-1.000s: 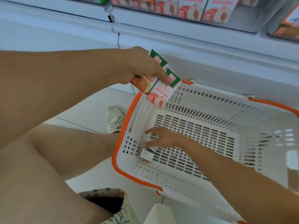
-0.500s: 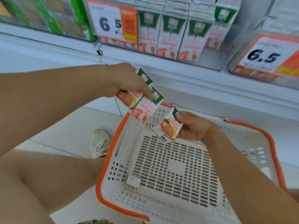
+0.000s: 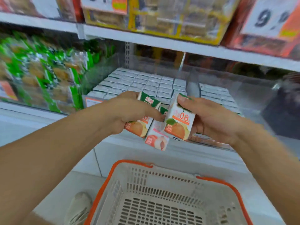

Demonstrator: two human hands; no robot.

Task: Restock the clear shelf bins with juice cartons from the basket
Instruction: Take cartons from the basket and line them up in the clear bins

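Note:
My left hand (image 3: 129,112) grips two small juice cartons: an orange-print one (image 3: 139,125) and a pink peach-print one (image 3: 157,138) hanging lowest. My right hand (image 3: 209,117) holds a third carton, orange-print (image 3: 180,122), touching the other two. All three hang in front of the clear shelf bin (image 3: 191,73), whose floor is packed with several rows of white carton tops (image 3: 146,83). The white basket with an orange rim (image 3: 112,174) stands below on the floor; the part of its inside in view holds no cartons.
Green snack packs (image 3: 48,75) fill the bin to the left. Yellow and red boxed goods (image 3: 162,18) sit on the shelf above, with a price tag (image 3: 272,15) at the upper right. My shoe (image 3: 79,207) is beside the basket's left edge.
Both hands rose from over the basket to the bin's front. My right hand, which lifted a carton from the basket, has brought it against the two in my left. The view tilted upward.

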